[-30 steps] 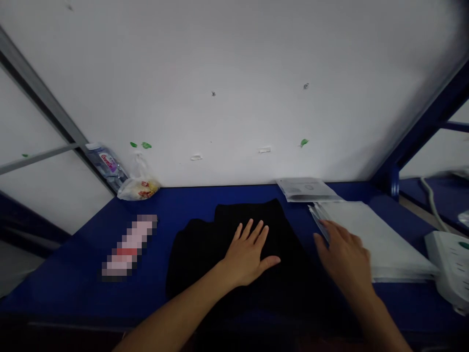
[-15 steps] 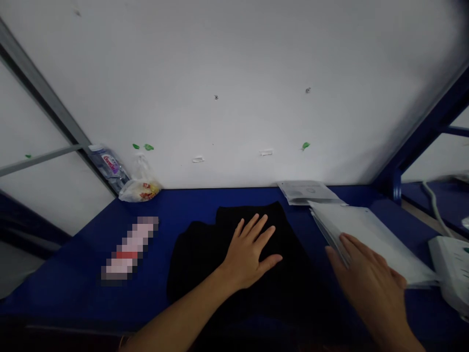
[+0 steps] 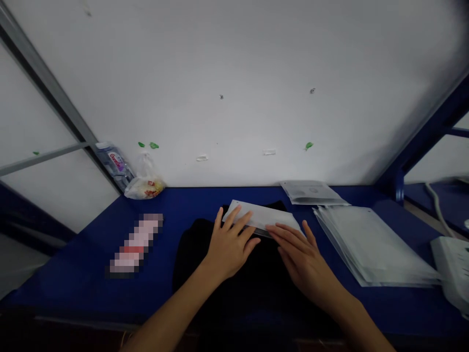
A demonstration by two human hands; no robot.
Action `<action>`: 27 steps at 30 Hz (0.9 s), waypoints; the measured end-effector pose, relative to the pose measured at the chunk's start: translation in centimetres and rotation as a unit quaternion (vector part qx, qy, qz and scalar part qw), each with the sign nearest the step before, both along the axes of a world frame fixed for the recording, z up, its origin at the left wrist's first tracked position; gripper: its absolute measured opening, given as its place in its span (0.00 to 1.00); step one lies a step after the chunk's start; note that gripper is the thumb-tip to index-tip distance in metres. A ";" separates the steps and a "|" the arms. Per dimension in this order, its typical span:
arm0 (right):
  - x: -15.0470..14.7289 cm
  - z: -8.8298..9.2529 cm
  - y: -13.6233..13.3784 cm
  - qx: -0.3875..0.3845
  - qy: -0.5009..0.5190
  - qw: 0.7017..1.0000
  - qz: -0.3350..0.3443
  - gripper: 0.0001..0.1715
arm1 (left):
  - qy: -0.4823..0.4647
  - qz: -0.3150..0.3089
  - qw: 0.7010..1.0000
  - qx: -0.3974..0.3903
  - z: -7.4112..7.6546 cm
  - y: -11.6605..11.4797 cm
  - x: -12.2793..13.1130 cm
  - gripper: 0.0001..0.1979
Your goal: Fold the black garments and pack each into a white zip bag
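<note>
A frosted white plastic bag [image 3: 262, 215] lies over the folded black cloth [image 3: 194, 254] in the middle of the blue desk. My left hand [image 3: 227, 249] rests on the bag's left part, with fingers spread and the thumb apart near its front edge. On the right side, my right hand [image 3: 302, 256] has its fingers over the front edge and the thumb below, closed on the bag. A dark slit shows along that front edge between the hands. More frosted bags lie in a stack [image 3: 381, 244] to the right of my right hand.
Another flat frosted bag [image 3: 311, 192] lies by the wall. A white power strip [image 3: 454, 266] sits at the right. On the left are a blurred-out pink item [image 3: 135, 247], a tied plastic bag [image 3: 144, 186] and a plastic bottle [image 3: 115, 164] against the frame.
My right hand has moved left from the stack to above the black cloth, bringing one frosted bag. My left hand has shifted slightly left and now touches that bag.
</note>
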State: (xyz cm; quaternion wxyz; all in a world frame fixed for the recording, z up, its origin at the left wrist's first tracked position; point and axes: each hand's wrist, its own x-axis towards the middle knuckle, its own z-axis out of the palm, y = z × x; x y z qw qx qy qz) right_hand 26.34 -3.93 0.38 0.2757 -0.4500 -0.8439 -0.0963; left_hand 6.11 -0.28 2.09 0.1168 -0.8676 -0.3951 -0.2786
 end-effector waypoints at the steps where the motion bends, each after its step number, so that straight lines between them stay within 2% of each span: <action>1: -0.1 0.2 0.0 0.013 0.012 1.000 0.001 0.26 | -0.002 0.014 1.000 -0.006 0.0 0.1 -0.2 0.13; 3: -0.3 0.8 -0.1 0.073 0.084 0.993 -0.036 0.23 | -0.032 0.053 0.998 0.006 0.0 0.3 -0.4 0.13; 5: -0.3 1.2 -0.2 0.145 0.205 0.960 -0.123 0.20 | -0.077 0.094 0.991 0.051 0.1 0.3 -0.7 0.14; 6: -0.2 1.4 -0.1 0.150 0.256 0.940 -0.168 0.18 | -0.093 0.110 0.987 0.072 0.1 0.4 -0.8 0.14; 7: -0.2 1.4 0.0 0.120 0.284 0.929 -0.205 0.17 | -0.100 0.124 0.984 0.083 0.0 0.4 -0.8 0.15; 8: -0.1 1.3 0.2 0.057 0.284 0.928 -0.232 0.18 | -0.095 0.135 0.983 0.079 -0.2 0.4 -0.9 0.16; 10: -0.2 1.0 0.9 -0.124 0.221 0.931 -0.261 0.22 | -0.064 0.152 0.986 0.025 -0.7 0.5 -1.0 0.17; 11: -0.4 0.8 1.3 -0.208 0.179 0.923 -0.269 0.25 | -0.046 0.157 0.986 -0.013 -1.1 0.6 -1.0 0.18; 13: -0.9 0.4 2.0 -0.315 0.122 0.900 -0.277 0.30 | -0.022 0.164 0.983 -0.075 -1.8 0.8 -1.0 0.19; 15: -1.4 0.2 2.6 -0.350 0.114 0.889 -0.271 0.30 | -0.022 0.175 0.979 -0.104 -2.1 0.9 -1.0 0.19; 19: -2.0 -0.1 3.2 -0.350 0.166 0.891 -0.236 0.23 | -0.047 0.198 0.972 -0.121 -1.9 1.0 -0.9 0.20; 25: -1.8 -0.7 3.5 -0.384 0.262 0.866 -0.184 0.17 | -0.077 0.212 0.966 -0.124 -1.2 1.1 -0.7 0.21; 27: -1.8 -0.7 3.5 -0.367 0.289 0.870 -0.161 0.15 | -0.080 0.214 0.965 -0.126 -1.1 1.1 -0.7 0.22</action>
